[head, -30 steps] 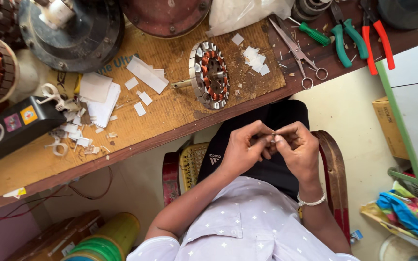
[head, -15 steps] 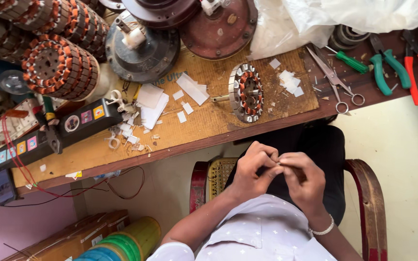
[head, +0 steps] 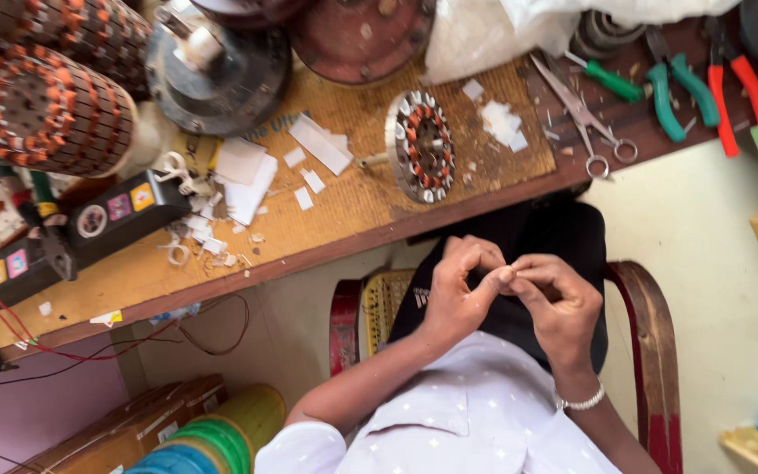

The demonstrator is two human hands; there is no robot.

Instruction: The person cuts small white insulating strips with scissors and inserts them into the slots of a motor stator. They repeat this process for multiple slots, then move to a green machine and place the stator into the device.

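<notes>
We look down on our two hands held together over our lap, in front of a wooden surface (head: 379, 211). Our left hand (head: 462, 290) and right hand (head: 554, 303) meet fingertip to fingertip, pinching something too small to make out between thumbs and forefingers; we cannot tell what it is. A bracelet (head: 582, 402) circles the right wrist.

On the surface just ahead of the hands a round motor core (head: 421, 146) stands on edge, ringed with copper windings. White paper scraps (head: 247, 175) lie scattered to its left, more to its right. Scissors (head: 582, 114) lie near the right edge, with green-handled pliers (head: 682, 88) and red-handled pliers (head: 739, 83) beyond them. A black tester box (head: 120, 215) sits at left. Larger wound motor cores (head: 54, 114) crowd the far left corner.

No open container shows its contents. We sit on a wooden chair (head: 651, 351).
</notes>
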